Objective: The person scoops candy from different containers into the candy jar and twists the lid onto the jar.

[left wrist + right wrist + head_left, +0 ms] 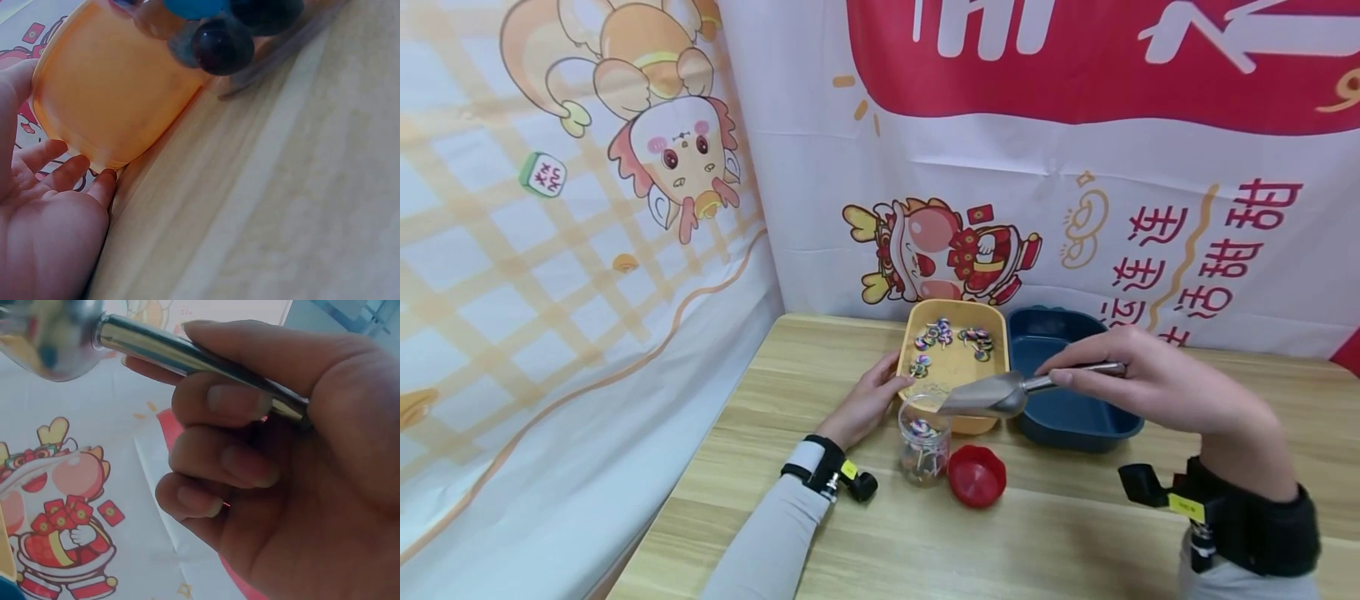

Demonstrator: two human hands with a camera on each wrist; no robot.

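My right hand [1135, 375] grips the handle of a metal scoop [988, 395], fingers curled round it in the right wrist view. The scoop's tip points left, over the mouth of a clear jar [923, 457] with several swirl-coloured lollipops inside. My left hand [868, 398] holds the left side of a yellow bin [958, 371], thumb at its rim and fingers against the outer wall [112, 94]. Small lollipops [934, 333] lie in the bin in loose groups. A red scalloped lid [977, 476] sits just right of the jar.
A dark blue bin [1078, 425] stands right of the yellow one, partly under my right hand. Behind both bins hangs a printed cloth [805, 208], with another cloth [572, 333] along the left edge of the wooden table [760, 417].
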